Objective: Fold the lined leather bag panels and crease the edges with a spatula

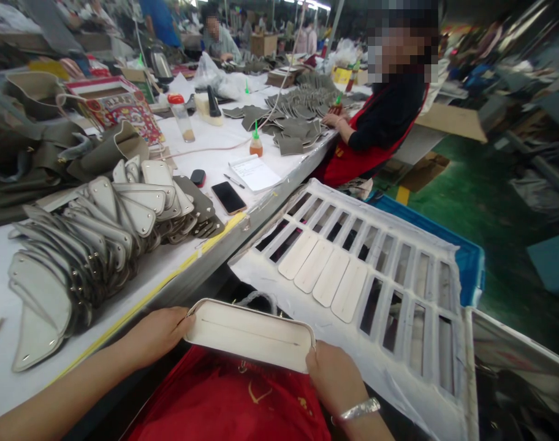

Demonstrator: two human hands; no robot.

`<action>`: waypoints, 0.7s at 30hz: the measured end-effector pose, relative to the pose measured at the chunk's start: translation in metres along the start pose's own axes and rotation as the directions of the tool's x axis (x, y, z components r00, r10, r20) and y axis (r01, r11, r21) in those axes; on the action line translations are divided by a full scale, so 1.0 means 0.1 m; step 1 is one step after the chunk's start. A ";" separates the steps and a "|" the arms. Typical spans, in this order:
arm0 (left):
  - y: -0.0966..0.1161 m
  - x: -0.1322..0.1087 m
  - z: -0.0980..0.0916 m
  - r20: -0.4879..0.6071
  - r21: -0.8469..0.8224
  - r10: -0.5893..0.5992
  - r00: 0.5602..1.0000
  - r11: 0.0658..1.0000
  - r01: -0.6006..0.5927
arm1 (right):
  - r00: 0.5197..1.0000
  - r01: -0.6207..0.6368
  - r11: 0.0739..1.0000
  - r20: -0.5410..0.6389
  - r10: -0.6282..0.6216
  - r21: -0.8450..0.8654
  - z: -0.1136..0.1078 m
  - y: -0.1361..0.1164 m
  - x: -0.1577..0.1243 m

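Observation:
A cream, round-cornered rectangular panel with a raised rim and a thin dark line along its middle is stretched between my hands, above my red apron. My left hand pinches its left end, and my right hand grips the right end; a silvery bracelet is on that wrist. Several similar cream panels lie side by side on a white slatted rack to the right. Left of my hands, a heap of pale curved pieces with metal studs covers part of the table.
A phone, a notepad and a glue bottle are on the table. Beyond them lie stacked grey-brown pieces, beside a co-worker in a red apron. A blue crate is under the rack's far side.

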State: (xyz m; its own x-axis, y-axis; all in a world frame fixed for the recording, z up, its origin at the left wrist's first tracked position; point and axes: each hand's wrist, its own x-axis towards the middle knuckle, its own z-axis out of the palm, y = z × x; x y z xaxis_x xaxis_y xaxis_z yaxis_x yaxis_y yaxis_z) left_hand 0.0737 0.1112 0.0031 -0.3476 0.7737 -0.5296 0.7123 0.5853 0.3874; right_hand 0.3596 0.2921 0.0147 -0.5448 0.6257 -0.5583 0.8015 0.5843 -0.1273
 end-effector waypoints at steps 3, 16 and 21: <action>0.00 -0.03 -0.06 0.132 -0.298 -0.042 0.990 0.951 0.080 | 1.000 0.000 1.000 -0.017 -0.001 -0.012 0.02 0.01 0.00; 0.09 0.10 -0.13 0.055 0.231 0.067 0.996 0.970 -0.078 | 0.999 -0.043 0.997 -0.013 0.044 0.056 0.07 0.03 0.01; 0.11 0.07 -0.12 0.047 0.221 0.090 0.995 0.970 -0.098 | 0.995 -0.088 0.989 -0.043 0.093 0.119 0.07 0.01 0.02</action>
State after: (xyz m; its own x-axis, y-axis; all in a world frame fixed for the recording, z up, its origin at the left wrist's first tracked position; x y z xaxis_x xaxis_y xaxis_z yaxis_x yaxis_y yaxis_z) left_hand 0.0717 0.1260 0.0130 -0.2531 0.8110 -0.5275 0.8599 0.4385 0.2615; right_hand 0.3614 0.2904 0.0082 -0.4778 0.6992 -0.5318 0.8697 0.4617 -0.1743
